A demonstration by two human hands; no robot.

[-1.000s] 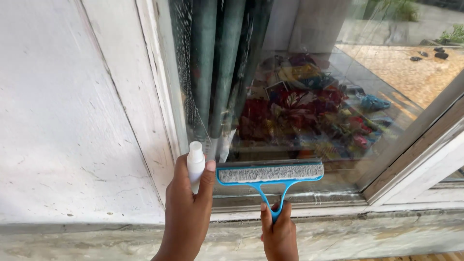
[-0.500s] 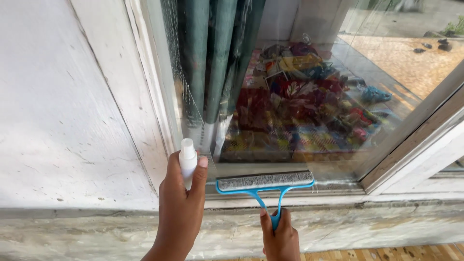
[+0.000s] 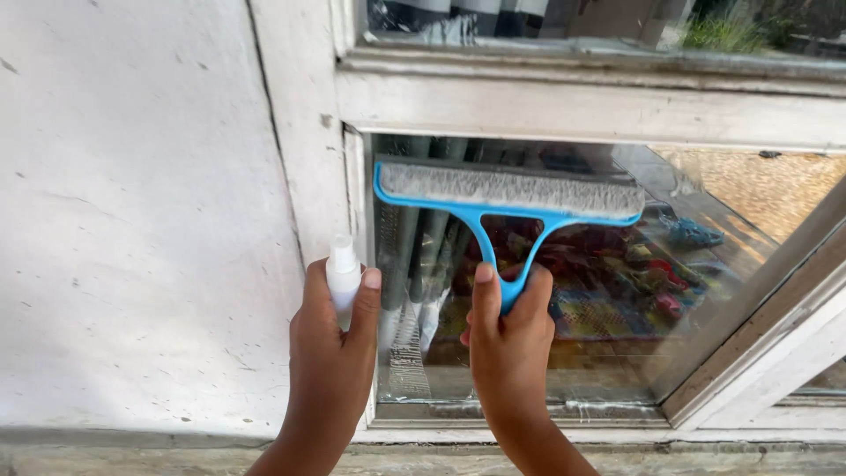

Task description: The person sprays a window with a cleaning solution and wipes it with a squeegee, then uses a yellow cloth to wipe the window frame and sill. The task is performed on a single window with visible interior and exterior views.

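Note:
My right hand (image 3: pixel 508 348) grips the blue handle of a window squeegee (image 3: pixel 508 192). Its grey pad lies flat against the glass pane (image 3: pixel 723 264), close under the top rail of the white frame (image 3: pixel 582 110). My left hand (image 3: pixel 330 353) holds a small white spray bottle (image 3: pixel 342 275) upright beside the left edge of the pane. The two hands are side by side, a little apart.
A worn white painted wall (image 3: pixel 132 220) fills the left. Behind the glass hang green curtain folds (image 3: pixel 414 238), with colourful patterned cloth (image 3: pixel 617 282) beyond them. A white frame member (image 3: pixel 767 353) slants at the right. A stone sill (image 3: pixel 423 458) runs along the bottom.
The squeegee first slid down to the bottom of the pane, then rose to the top. The view tilted upward. The spray bottle stayed in my left hand.

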